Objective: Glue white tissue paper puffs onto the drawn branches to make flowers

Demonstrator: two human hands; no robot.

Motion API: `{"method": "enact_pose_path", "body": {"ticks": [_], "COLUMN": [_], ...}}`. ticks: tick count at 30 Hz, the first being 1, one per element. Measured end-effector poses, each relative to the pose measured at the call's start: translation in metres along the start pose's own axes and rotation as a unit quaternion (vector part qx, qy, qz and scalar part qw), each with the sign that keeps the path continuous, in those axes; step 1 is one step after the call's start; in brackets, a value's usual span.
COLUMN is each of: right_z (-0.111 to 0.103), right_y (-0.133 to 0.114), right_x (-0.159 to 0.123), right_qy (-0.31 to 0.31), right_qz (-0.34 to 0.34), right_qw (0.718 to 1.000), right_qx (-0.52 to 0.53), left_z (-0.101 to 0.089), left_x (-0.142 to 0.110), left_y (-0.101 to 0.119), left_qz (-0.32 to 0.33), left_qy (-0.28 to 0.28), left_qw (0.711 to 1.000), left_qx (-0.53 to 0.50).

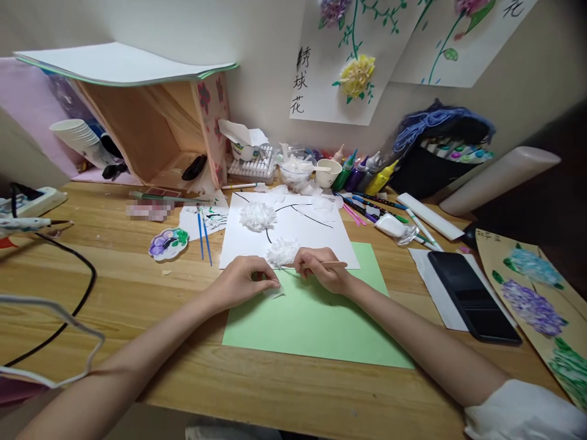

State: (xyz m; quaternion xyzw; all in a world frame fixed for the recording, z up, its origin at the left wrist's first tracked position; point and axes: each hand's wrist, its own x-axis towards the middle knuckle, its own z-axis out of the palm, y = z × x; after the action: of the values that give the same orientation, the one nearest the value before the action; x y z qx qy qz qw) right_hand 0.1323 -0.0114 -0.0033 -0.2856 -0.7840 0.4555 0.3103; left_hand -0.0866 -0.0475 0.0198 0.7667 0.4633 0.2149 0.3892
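At the near edge, the bare pale wooden worktop [206, 373] leaves room for both forearms in front of a light green paper sheet [312, 333], which lies partly under a white paper sheet [316, 241] with thin black branch lines, perhaps as a backing. Over the green, the left hand [247, 280] has thumb and forefinger almost together, seemingly pinching a small, thin white paper scrap [275, 294] by its edge. Just right, the right hand [322, 269] is curled closed around a flat, pale wooden stick [337, 264], low along its length, probably for fine control; its tip points left at the near ruffled white paper flower [282, 252], though contact cannot be told. Farther left on the white sheet sits a fuller ruffled white paper flower [257, 216]. Beyond, a clear bowl of white scraps [296, 176] and a white paper cup [329, 173] stand centrally, likely for easy reach.
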Motion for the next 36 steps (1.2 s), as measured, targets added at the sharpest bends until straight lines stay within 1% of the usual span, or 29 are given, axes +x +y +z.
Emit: {"method": "enact_pose_path", "body": {"ticks": [4,7,12,14,17,18,19,20,23,25,27,30,32,34,36], "right_z": [0.001,0.002,0.004,0.004,0.003,0.003,0.003,0.002,0.004,0.005,0.007,0.008,0.008,0.008,0.008], "right_y": [0.000,-0.003,-0.005,-0.005,-0.003,-0.003,-0.002,-0.002,-0.002,-0.003,-0.003,-0.003,-0.002,-0.001,0.001], "right_x": [0.002,0.003,0.004,0.002,-0.003,-0.004,-0.006,-0.006,-0.006,-0.004,-0.001,0.000,0.000,0.000,0.000], "right_qy": [-0.009,-0.008,0.006,0.051,0.153,0.169,0.169,0.155,0.084,0.054,0.045,0.048,0.052,0.053,0.057], "right_qz": [-0.003,-0.003,0.002,-0.008,-0.034,-0.041,-0.047,-0.054,-0.092,-0.124,-0.140,-0.129,-0.115,-0.099,-0.076], "right_qw": [1.000,0.999,0.999,0.999,0.986,0.983,0.983,0.986,0.991,0.986,0.980,0.978,0.980,0.983,0.987], "right_qx": [-0.024,-0.041,-0.036,-0.003,0.048,0.052,0.046,0.029,-0.051,-0.100,-0.133,-0.155,-0.155,-0.146,-0.128], "left_z": [0.006,0.012,0.020,0.022,0.023,0.023,0.023,0.023,0.023,0.024,0.023,0.021,0.017,0.014,0.012], "left_x": [0.000,0.002,0.006,0.009,0.013,0.014,0.015,0.016,0.018,0.020,0.021,0.023,0.022,0.021,0.020], "left_y": [-0.001,-0.001,0.003,0.005,0.007,0.007,0.007,0.007,0.007,0.006,0.006,0.003,-0.001,-0.005,-0.008], "left_qz": [-0.003,0.002,0.011,0.021,0.031,0.032,0.032,0.032,0.035,0.035,0.034,0.019,-0.016,-0.060,-0.089], "left_qy": [0.031,0.058,0.130,0.155,0.184,0.192,0.197,0.200,0.206,0.207,0.208,0.231,0.249,0.247,0.231], "left_qw": [0.999,0.997,0.985,0.978,0.966,0.962,0.958,0.955,0.952,0.953,0.956,0.957,0.958,0.961,0.964], "left_qx": [0.007,0.042,0.114,0.139,0.180,0.193,0.205,0.215,0.226,0.219,0.205,0.174,0.143,0.110,0.099]}}
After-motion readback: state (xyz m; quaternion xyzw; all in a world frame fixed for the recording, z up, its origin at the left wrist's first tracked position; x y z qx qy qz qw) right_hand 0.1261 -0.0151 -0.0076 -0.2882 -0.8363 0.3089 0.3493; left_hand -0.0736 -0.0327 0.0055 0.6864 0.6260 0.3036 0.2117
